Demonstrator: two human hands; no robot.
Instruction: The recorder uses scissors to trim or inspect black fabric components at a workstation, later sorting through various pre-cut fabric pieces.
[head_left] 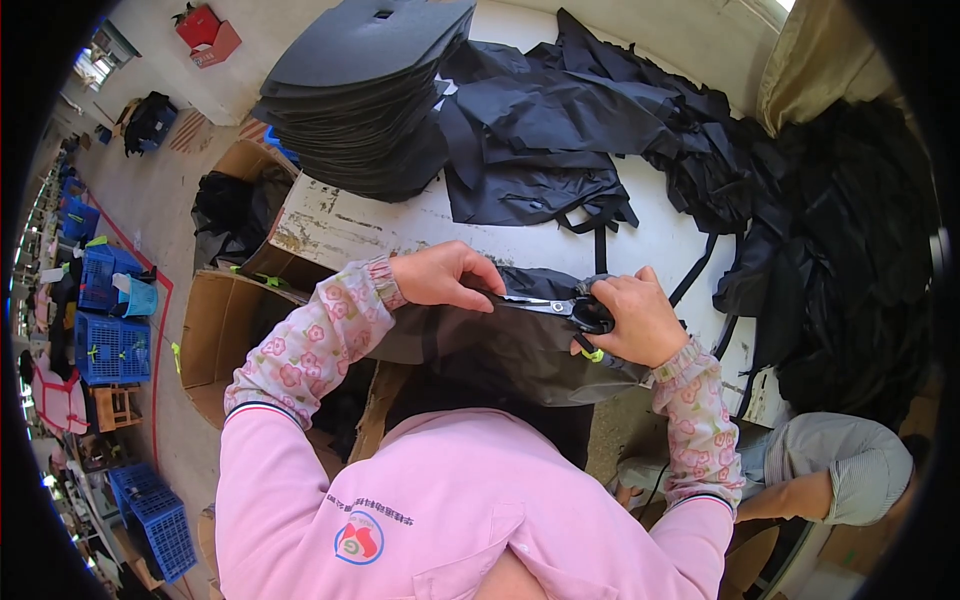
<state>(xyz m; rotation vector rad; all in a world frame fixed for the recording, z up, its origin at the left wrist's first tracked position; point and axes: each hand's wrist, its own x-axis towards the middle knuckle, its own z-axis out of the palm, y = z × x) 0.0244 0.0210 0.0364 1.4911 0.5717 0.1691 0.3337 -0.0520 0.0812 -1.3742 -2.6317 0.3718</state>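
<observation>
My right hand (640,318) is wrapped round the black handles of a pair of scissors (548,305). The metal blades point left, toward the fingertips of my left hand (448,277). Those fingers are pinched on the edge of a thin, dark, slightly see-through fabric piece (505,350), which hangs over the near edge of the table, in front of my body. Between the two hands, the blades lie along the fabric's upper edge. Whether they are cutting into it I cannot tell. A small yellow-green bit (592,354) shows just below my right hand.
A tall stack of black sheets (365,110) stands on the worn white table (390,220). Crumpled black fabric pieces with straps (560,120) spread to a large dark heap (840,250) at right. Open cardboard boxes (212,345) stand at left. A person (835,465) bends at lower right.
</observation>
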